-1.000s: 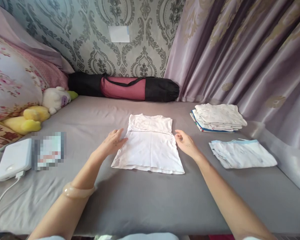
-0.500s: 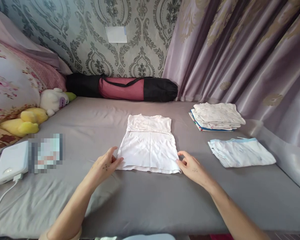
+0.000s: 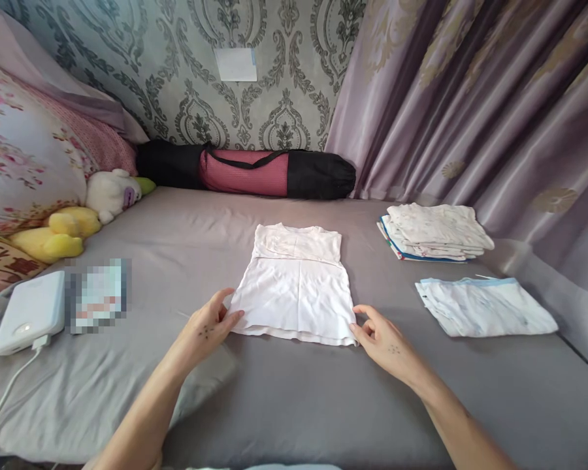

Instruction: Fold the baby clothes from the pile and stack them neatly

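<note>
A small white shirt lies flat on the grey bed sheet, neck end away from me, with a folded layer across its upper part. My left hand pinches its lower left edge between thumb and fingers. At the lower right edge my right hand has the cloth in a similar pinch. The hem rests on the sheet between them, its two layers slightly apart.
To the right are a stack of folded clothes and a folded light-blue-edged garment. A power bank with a cable, a blurred item and plush toys are left. A black-and-red long bag lies along the wall.
The view has turned slightly left, so most things appear a little further right. Both hands stay at the shirt's lower edges, and the shirt lies as before.
</note>
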A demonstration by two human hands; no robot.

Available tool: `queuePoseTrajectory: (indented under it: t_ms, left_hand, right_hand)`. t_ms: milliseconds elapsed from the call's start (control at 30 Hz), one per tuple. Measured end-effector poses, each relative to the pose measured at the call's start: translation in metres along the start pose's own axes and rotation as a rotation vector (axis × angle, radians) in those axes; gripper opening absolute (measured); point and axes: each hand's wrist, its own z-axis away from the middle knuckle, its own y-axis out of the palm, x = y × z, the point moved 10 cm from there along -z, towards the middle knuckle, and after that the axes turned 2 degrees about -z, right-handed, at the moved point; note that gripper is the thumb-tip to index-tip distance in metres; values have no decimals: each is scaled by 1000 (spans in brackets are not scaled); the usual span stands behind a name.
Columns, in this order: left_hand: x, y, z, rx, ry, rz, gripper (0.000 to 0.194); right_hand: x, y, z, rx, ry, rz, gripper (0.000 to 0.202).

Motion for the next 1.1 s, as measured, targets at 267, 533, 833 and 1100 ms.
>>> queuePoseTrajectory:
  t_ms: [267,533,833,1100]
  left_hand:
    - [-14,14,6,138,116,107,56]
    - [-35,-2,17,86,307,78,55]
    - [-29,-31,-20,-128,170,102,33]
    - [-42,-44,-75,-131,77,733,45]
  right_hand:
    - [20,-1,16,52,-152,71,48]
    - [26,-10,16,-48,-284,147,37]
    - [32,-38,-11,-172,-349,-184,21]
    - [20,-51,-76,-56,-130,-768,24]
